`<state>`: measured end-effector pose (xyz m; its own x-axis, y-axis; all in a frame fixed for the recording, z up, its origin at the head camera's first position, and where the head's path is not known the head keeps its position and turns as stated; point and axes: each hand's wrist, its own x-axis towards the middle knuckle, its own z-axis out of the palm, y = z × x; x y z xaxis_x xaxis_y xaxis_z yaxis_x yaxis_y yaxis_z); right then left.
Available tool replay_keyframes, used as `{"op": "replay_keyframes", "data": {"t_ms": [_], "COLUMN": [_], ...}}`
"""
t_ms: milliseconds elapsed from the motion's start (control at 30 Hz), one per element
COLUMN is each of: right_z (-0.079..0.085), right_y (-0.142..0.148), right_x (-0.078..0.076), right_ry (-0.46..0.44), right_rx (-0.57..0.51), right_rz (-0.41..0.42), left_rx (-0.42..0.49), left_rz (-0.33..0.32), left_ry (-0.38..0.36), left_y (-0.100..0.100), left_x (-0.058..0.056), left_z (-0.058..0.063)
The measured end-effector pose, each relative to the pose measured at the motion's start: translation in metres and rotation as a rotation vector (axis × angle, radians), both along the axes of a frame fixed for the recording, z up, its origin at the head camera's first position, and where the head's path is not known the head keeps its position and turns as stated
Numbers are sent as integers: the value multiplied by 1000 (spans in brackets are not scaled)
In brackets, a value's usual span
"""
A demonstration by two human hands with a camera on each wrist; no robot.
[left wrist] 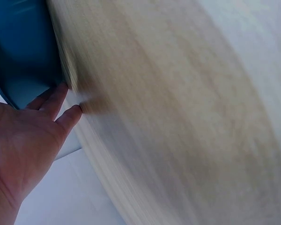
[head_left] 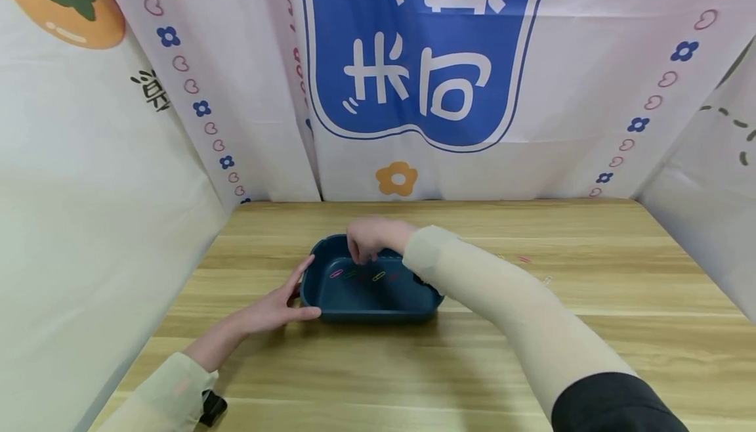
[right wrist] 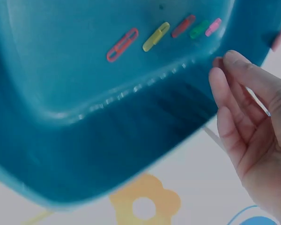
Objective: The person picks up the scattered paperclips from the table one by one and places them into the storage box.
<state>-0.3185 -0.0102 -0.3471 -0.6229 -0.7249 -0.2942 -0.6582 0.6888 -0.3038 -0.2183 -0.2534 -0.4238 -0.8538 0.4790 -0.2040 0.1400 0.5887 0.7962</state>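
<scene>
A dark blue plastic tray (head_left: pixel 372 316) sits on the table. My left hand (head_left: pixel 273 310) spans its left end, thumb at the near corner and straight index finger along the left rim; other fingers (left wrist: pixel 56 101) touch the outer wall. Above the tray's far side hangs my right hand (head_left: pixel 372 238), thumb and fingertips close together; I cannot tell whether they pinch anything. A slanted row of paper clips lies on the tray floor: pink (right wrist: pixel 213 27), green (right wrist: pixel 199 29), red (right wrist: pixel 183 26), yellow (right wrist: pixel 156 36) and another red one (right wrist: pixel 122 45).
To the right of the tray, partly behind my right sleeve (head_left: pixel 502 294), a few small clips lie on the wooden table (head_left: pixel 620 274): a reddish one (head_left: pixel 524 259), a white one (head_left: pixel 547 280) and a yellow one (head_left: pixel 500 256). A printed cloth (head_left: pixel 260 90) hangs along the table's back edge.
</scene>
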Motion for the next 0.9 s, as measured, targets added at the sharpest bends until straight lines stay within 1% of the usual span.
{"op": "replay_keyframes", "data": {"t_ms": [200, 300, 433, 533, 700, 800, 900], "right_z": [17, 23, 28, 29, 27, 24, 19], "right_y": [13, 26, 49, 69, 104, 126, 148], "right_x": [-2, -5, -10, -14, -19, -20, -19], "right_ry": [49, 46, 26, 18, -21, -45, -43], "right_rx": [-9, -40, -77, -108, -202, -256, -289], "right_rz": [26, 36, 22, 0, -21, -58, -104], "left_rx": [-5, -7, -9, -8, -9, -9, -4], "left_rz": [12, 16, 7, -1, -9, -14, -13], "left_ry": [-9, -4, 16, 23, 20, 19, 13], "left_y": [-2, -2, -3, -3, -3, -2, -1], "left_x": [0, 0, 0, -1, -2, -2, -3], "left_z": [0, -1, -1, -1, 0, -2, -4]}}
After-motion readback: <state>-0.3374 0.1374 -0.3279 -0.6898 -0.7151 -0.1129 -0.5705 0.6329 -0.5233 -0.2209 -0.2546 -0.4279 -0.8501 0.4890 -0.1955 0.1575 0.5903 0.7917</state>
